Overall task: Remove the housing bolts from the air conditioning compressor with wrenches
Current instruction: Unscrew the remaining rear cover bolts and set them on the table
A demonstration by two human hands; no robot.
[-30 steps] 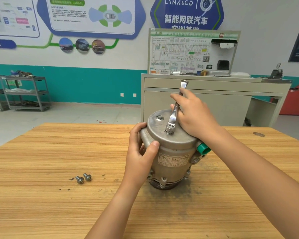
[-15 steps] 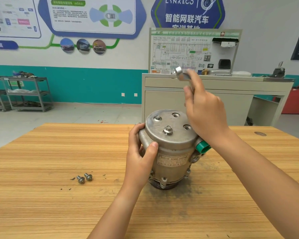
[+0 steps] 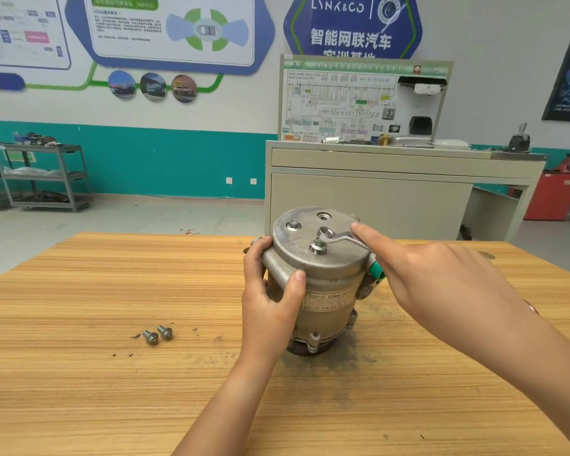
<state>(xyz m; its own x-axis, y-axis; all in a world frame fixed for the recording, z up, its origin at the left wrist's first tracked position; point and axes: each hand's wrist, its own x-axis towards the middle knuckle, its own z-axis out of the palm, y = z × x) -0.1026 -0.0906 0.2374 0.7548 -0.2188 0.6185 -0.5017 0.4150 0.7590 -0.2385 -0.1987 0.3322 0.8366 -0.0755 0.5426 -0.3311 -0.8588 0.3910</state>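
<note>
**Wrench comes back down for another bite at the bolt**

The right forefinger (image 3: 367, 232) lies straight along the wrench (image 3: 341, 239), and the rest of the right hand (image 3: 441, 284) is clenched round its handle. The ring end hangs just above and behind a raised bolt (image 3: 318, 247) on the compressor (image 3: 323, 291), seemingly not yet seated. The left hand (image 3: 270, 297) clasps the top rim, thumb in front and fingers wrapped behind.

The compressor stands upright midway across the worktop (image 3: 112, 291), toward its far edge. A second bolt (image 3: 293, 224) sits in the top face, and two loose bolts (image 3: 158, 334) lie well to the left.

This looks like a reset between strokes. Next the ring must drop squarely over the bolt head while the left hand braces the body.

Half a second ago the wrench was held high, clear of the compressor. Now it is low, with its handle pointing right. Nothing else has moved.
</note>
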